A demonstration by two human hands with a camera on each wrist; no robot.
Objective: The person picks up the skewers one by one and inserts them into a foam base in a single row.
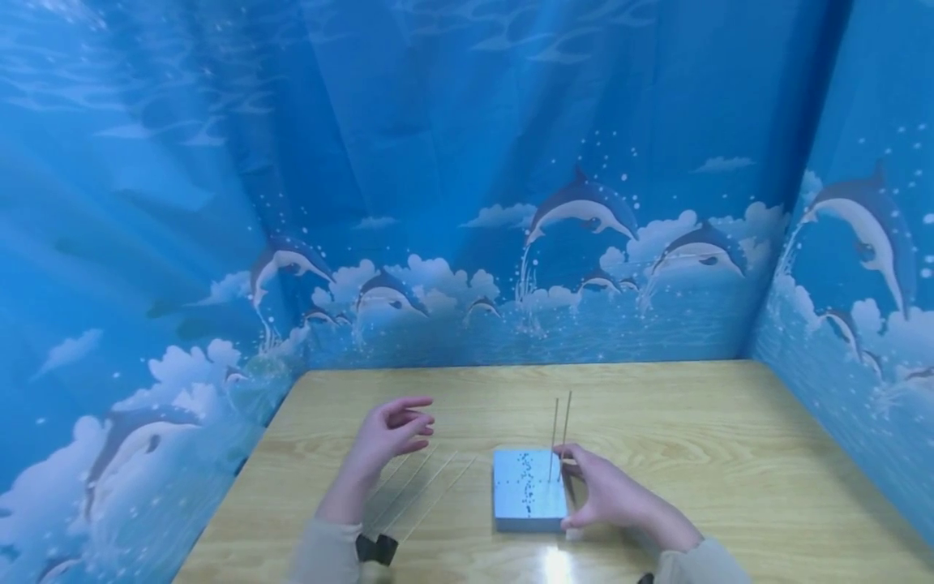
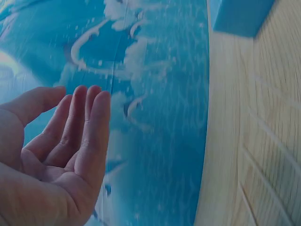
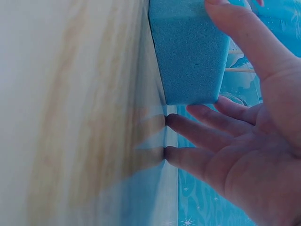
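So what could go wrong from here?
1. The right hand grips the square blue foam-like block with its fingers right by the two thin brown upright sticks; a shift could knock or bend them.
2. Those sticks stand near the block's right edge, so a sideways push might tear the material there.
3. The left hand is empty, near thin pale sticks lying loose; a sleeve could brush them and make them roll.

The left hand [image 2: 61, 160] curves loosely near four thin sticks [image 2: 267, 182].
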